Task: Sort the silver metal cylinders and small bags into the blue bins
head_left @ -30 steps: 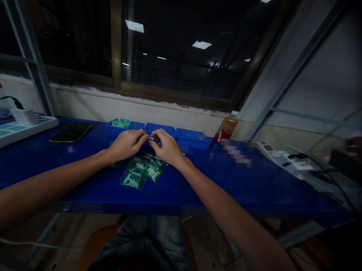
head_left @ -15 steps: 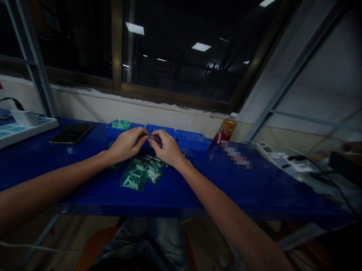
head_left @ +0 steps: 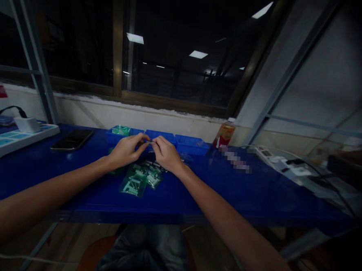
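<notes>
My left hand (head_left: pixel 127 150) and my right hand (head_left: pixel 166 154) meet above the middle of the table, fingertips almost touching. Both are closed in a pinch around something small and thin (head_left: pixel 150 142), too dark and blurred to name. Just below them lies a pile of small clear green-tinted bags (head_left: pixel 134 181) with silvery metal parts inside. Behind the hands stand blue bins; the left bin (head_left: pixel 111 138) contains more green bags (head_left: pixel 121 130), and the right bin (head_left: pixel 191 147) shows a small item inside.
On the blue table (head_left: pixel 220 191), a phone (head_left: pixel 72 139) and a white power strip (head_left: pixel 24 136) with a plugged-in adapter (head_left: pixel 27 124) lie left. To the right stand a drink bottle (head_left: pixel 225 133) and another power strip (head_left: pixel 267 155) with cables. A window (head_left: pixel 180 49) is behind.
The view has tilted up slightly, so the table sits lower. My hands stay together; the right fingers have folded in closer over the small thing, and less of it shows.
</notes>
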The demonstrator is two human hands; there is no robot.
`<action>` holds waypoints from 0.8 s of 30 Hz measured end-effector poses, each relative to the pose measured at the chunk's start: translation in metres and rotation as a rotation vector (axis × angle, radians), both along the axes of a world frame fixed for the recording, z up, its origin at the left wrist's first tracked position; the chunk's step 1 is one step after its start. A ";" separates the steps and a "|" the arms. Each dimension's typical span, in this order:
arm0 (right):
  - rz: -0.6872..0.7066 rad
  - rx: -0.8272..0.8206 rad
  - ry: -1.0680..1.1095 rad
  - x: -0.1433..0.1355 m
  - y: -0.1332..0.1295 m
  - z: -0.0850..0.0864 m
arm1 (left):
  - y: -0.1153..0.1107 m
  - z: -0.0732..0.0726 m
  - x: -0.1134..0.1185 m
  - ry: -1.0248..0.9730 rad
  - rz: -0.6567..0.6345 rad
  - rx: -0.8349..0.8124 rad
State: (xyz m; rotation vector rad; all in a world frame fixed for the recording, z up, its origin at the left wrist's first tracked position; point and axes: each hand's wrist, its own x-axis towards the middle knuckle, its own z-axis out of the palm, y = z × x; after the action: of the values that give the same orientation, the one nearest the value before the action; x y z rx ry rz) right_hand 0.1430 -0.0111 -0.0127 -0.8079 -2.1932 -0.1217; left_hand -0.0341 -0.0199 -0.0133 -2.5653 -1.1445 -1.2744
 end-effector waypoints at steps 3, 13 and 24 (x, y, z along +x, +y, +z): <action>0.005 -0.026 0.031 0.001 -0.001 -0.001 | 0.001 -0.001 0.000 0.003 0.021 0.003; 0.025 -0.028 0.043 0.000 -0.003 0.001 | 0.000 -0.002 0.000 0.014 0.038 -0.042; 0.009 -0.088 0.033 0.000 0.000 -0.005 | 0.007 -0.005 -0.003 0.020 -0.023 0.001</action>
State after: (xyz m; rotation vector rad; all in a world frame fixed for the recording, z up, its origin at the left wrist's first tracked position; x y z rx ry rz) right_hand 0.1431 -0.0107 -0.0178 -0.8419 -2.1834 -0.0076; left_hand -0.0372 -0.0134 -0.0182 -2.5927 -1.1135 -1.2502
